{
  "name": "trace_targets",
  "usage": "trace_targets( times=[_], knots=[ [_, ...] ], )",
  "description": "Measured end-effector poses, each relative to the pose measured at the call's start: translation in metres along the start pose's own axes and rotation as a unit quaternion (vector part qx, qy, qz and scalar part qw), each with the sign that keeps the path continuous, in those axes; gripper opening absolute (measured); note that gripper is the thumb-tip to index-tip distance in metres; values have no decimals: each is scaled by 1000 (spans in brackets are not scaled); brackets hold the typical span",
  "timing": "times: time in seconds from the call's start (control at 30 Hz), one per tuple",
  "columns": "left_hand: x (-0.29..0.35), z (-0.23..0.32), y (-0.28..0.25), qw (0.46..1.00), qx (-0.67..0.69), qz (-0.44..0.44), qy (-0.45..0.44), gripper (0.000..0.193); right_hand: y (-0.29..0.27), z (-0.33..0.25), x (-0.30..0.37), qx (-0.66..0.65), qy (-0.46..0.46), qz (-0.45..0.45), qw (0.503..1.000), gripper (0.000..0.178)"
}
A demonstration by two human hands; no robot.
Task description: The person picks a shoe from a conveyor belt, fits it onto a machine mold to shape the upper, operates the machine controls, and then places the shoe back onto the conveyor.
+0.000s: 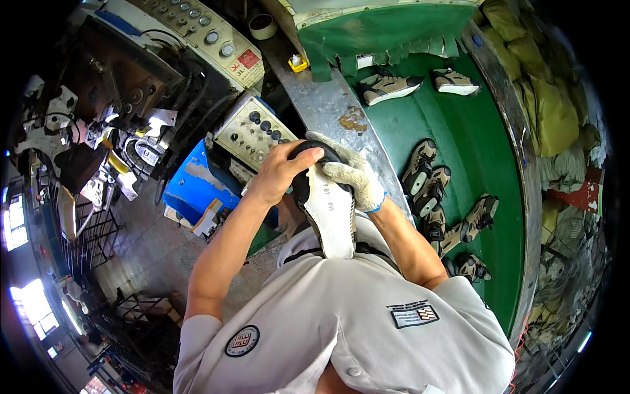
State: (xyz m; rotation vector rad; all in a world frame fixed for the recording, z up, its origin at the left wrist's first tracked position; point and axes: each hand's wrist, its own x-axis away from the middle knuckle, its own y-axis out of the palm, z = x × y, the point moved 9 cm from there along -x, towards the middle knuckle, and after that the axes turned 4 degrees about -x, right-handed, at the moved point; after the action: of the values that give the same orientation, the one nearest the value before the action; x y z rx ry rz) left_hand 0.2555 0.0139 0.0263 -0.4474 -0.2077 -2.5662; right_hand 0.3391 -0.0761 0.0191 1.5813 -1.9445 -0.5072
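Observation:
In front of my waist I hold a shoe upper point(333, 213) with its white underside facing up and stitching along the edge. Its dark end points away from me, and the narrower white end comes back against my shirt. My bare left hand point(281, 169) is closed around the dark end, thumb pressed on top. On the other side my right hand point(356, 176), in a pale knitted glove, grips the same end with fingers and thumb. The shoe's side facing down is hidden.
A green conveyor belt point(499, 262) on the right carries several beige and dark shoes point(392, 87). Its metal edge point(328, 98) runs beside my right arm. At left stand a control box point(252, 131), a blue bin point(197, 184) and a machine with metal clamps point(131, 157).

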Motion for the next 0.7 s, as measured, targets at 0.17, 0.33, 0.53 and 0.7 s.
trace_targets(
  times=[0.17, 0.33, 0.53, 0.7],
  knots=[
    [8, 2, 0, 999, 49, -23, -2, 33, 8, -6, 1, 71, -3, 4, 997, 78],
    [1, -1, -5, 996, -57, 21, 58, 34, 3, 14, -6, -25, 22, 9, 999, 75],
    [1, -4, -33, 977, -153, 129, 72, 62, -92, 45, -22, -121, 19, 60, 991, 40],
    [121, -14, -141, 818, -358, 445, 65, 40, -229, 10, 29, 18, 120, 267, 956, 43]
  ],
)
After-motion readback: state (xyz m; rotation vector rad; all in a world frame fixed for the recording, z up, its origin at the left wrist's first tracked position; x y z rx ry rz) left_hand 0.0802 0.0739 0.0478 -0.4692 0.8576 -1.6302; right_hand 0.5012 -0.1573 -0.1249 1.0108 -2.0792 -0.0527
